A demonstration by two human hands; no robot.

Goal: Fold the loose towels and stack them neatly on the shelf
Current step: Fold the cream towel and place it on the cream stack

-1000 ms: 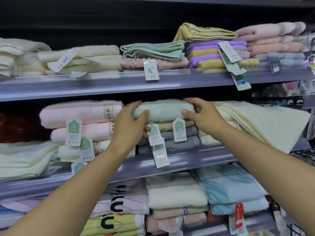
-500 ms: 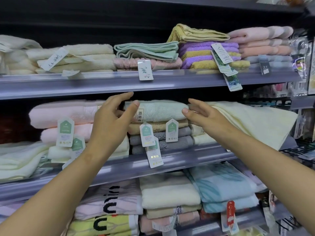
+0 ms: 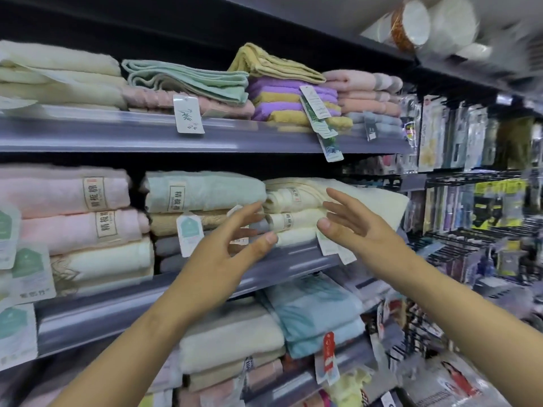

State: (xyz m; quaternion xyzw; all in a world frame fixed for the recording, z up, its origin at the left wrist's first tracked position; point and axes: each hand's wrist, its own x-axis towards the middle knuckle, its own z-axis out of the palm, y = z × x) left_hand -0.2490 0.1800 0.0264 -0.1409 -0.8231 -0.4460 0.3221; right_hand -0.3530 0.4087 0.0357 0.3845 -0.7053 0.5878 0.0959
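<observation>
A folded pale green towel tops a stack on the middle shelf, above a tan towel and grey ones. To its right lies a cream stack whose top towel drapes loosely over the right side. My left hand hovers open in front of the gap between the two stacks, holding nothing. My right hand is open too, fingers spread in front of the cream stack, just short of it.
Pink and cream folded towels fill the left of the middle shelf. The upper shelf carries green, purple-yellow and pink stacks. Paper tags hang off the shelf fronts. Blue and cream towels sit below. Packaged goods hang at right.
Both hands have let go of the pale green towel and shifted right, to in front of the cream stack. The view has swung to the right.
</observation>
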